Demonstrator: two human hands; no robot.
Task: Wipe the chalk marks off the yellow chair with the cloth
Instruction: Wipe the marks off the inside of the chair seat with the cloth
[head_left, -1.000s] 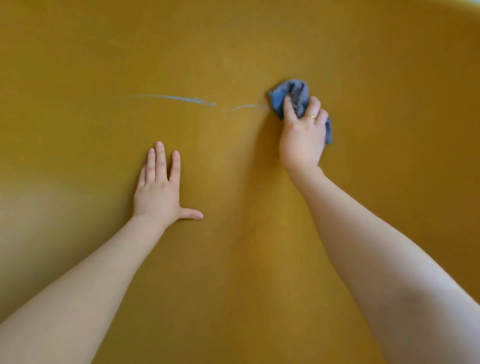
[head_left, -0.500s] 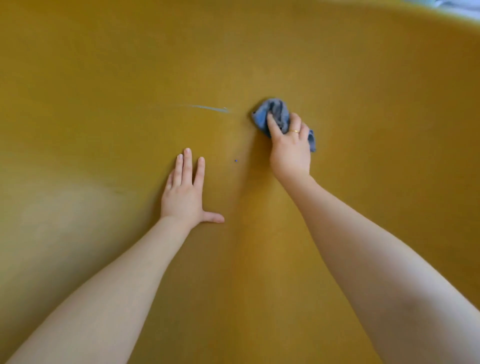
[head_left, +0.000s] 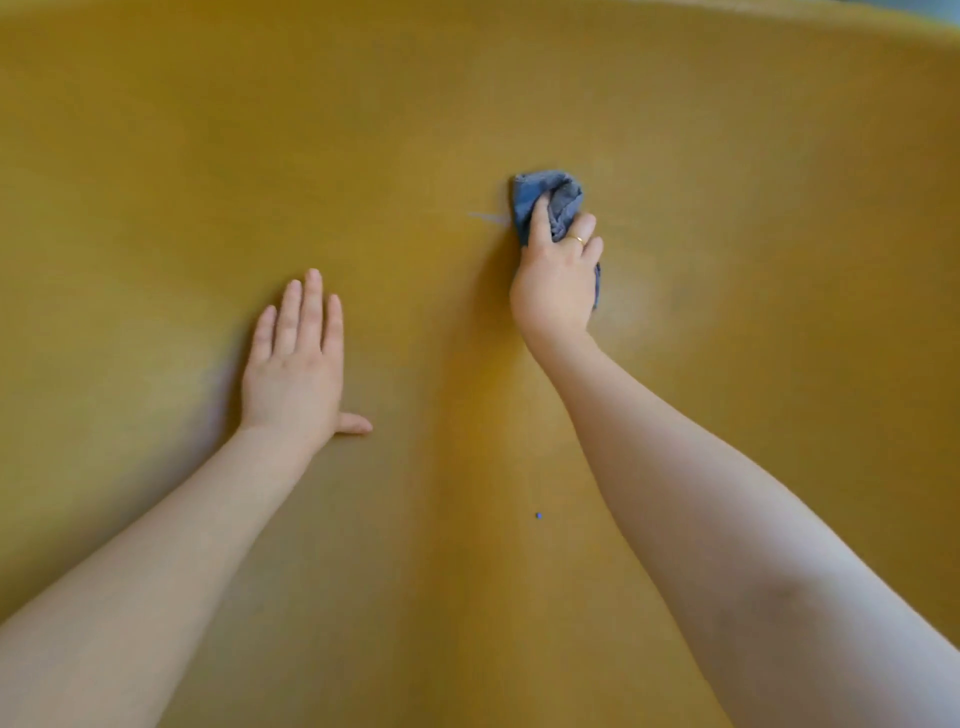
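Note:
The yellow chair fills the whole view as a broad curved surface. My right hand grips a bunched blue cloth and presses it against the chair above the centre. A short pale chalk mark shows just left of the cloth. My left hand lies flat on the chair to the lower left, fingers straight and thumb spread out.
A tiny blue speck lies on the yellow surface below my right wrist. The chair's upper rim curves across the top right corner.
The long chalk line to the left has gone; only a short stub beside the cloth is left. The view shifted, and the blue speck now sits lower in the frame.

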